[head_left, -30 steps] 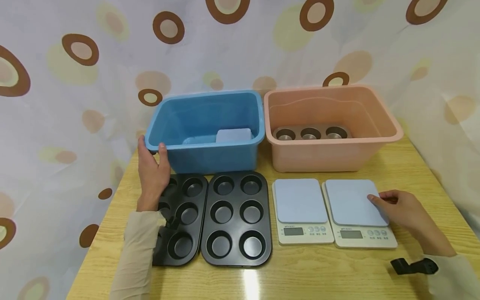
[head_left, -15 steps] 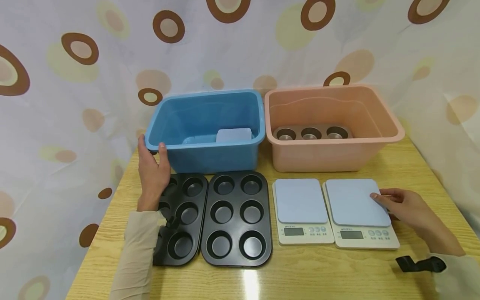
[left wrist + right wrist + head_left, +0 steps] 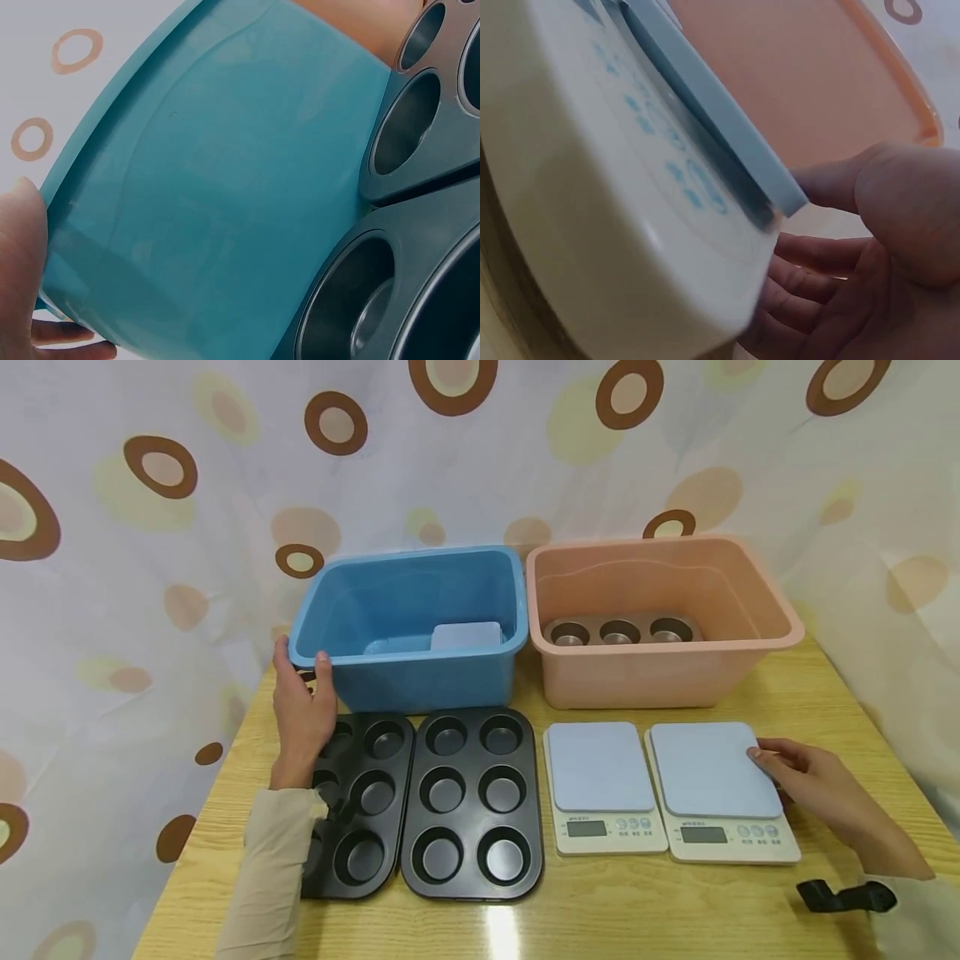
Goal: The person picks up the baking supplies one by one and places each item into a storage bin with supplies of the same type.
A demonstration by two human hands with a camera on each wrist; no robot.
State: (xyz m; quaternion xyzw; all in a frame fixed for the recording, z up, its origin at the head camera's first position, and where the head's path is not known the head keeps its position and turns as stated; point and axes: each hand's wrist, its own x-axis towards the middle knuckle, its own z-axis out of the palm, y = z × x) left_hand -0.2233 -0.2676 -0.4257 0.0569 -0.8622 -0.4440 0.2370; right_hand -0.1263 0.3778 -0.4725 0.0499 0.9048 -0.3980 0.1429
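At lower right, the right hand (image 3: 816, 783) pinches the rightmost scale (image 3: 712, 772) (better keep it level), while the left hand (image 3: 303, 718) clasps the blue bin (image 3: 427, 685).

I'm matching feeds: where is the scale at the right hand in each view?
Head: the scale is right of centre, the right hand at its right edge.
Left wrist: not in this picture.
Right wrist: the scale fills much of the left, slanting down rightward.
Shared landmark: the pink bin, beyond the scale in head, top right in left wrist, upper right in right wrist.
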